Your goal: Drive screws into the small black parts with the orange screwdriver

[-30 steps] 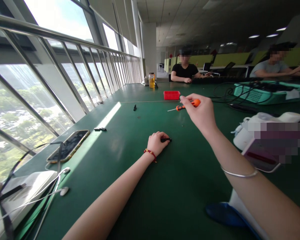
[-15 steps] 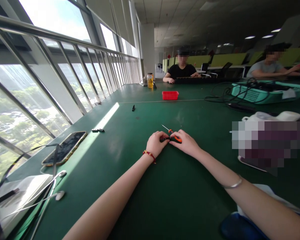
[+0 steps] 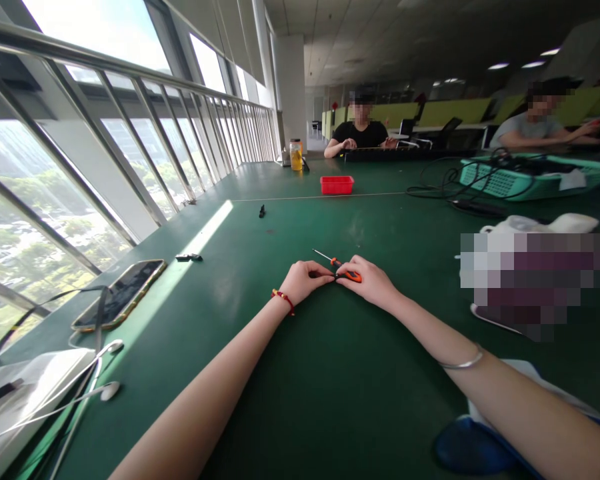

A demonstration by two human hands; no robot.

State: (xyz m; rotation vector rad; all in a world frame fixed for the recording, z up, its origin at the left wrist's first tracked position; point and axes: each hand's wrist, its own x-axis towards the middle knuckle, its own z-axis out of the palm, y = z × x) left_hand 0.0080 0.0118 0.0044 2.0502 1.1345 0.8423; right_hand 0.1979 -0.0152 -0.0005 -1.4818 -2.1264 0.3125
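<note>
Both hands meet over the middle of the green table [image 3: 280, 373]. My right hand [image 3: 369, 279] is closed round a screwdriver [image 3: 351, 275] with an orange and black handle, and its thin shaft points forward and left. My left hand [image 3: 304, 279], with a red beaded bracelet at the wrist, pinches a small black part [image 3: 337, 276]. Right-hand fingertips also come up to that part; fingers cover most of it, so its shape cannot be made out. Two other black pieces lie apart on the table: one [image 3: 189, 257] left of my hands, another [image 3: 262, 211] farther back.
A red bin [image 3: 337, 185] and a jar [image 3: 296, 155] stand toward the back. On the right are a turquoise basket [image 3: 525, 180] with cables and a blurred white object [image 3: 540, 223]. A phone [image 3: 123, 297] and earphones [image 3: 111, 390] lie left. Two people sit beyond.
The view has shifted slightly. My left fingers have straightened toward the right hand, and less of the black part shows between them. The screwdriver stays in my right hand.
</note>
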